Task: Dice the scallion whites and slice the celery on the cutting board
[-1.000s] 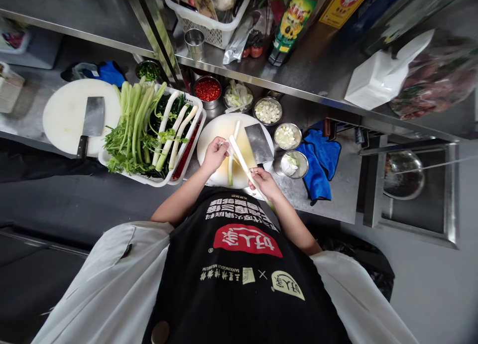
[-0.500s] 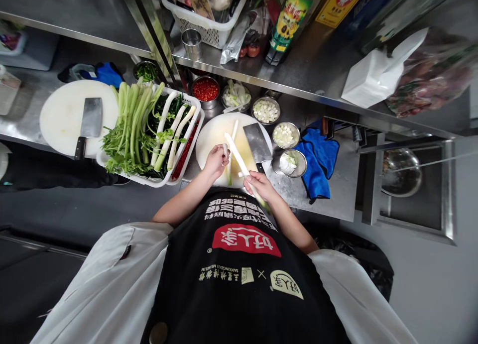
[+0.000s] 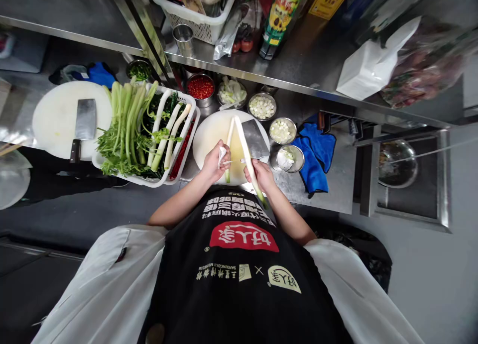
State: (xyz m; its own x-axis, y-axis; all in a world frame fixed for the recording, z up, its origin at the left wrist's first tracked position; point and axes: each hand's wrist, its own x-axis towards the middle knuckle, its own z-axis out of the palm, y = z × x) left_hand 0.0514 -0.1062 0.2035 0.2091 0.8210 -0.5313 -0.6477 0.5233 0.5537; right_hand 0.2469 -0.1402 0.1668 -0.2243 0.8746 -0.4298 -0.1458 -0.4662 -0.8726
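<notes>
My right hand (image 3: 261, 175) grips a long white leek stalk (image 3: 245, 147) by its lower part, the green end pointing toward my apron. Closed around a thin whitish peeled layer (image 3: 222, 155) is my left hand (image 3: 215, 164), just left of the stalk. A second stalk (image 3: 230, 132) lies on the round cutting board (image 3: 207, 135) beneath. On the board's right side rests a cleaver (image 3: 254, 139), its handle hidden behind the held stalk and my right hand.
Left of the board, a white basket (image 3: 157, 181) holds celery and leeks. Another board (image 3: 48, 115) carries a cleaver (image 3: 85, 120). Metal bowls (image 3: 283, 131) with chopped food and blue gloves (image 3: 313, 155) lie to the right. A steel shelf (image 3: 298, 87) overhangs the back.
The held stalk has turned more upright. My left hand now has a larger white peeled layer in it, with a thin strand toward the stalk. The whole view has shifted slightly.
</notes>
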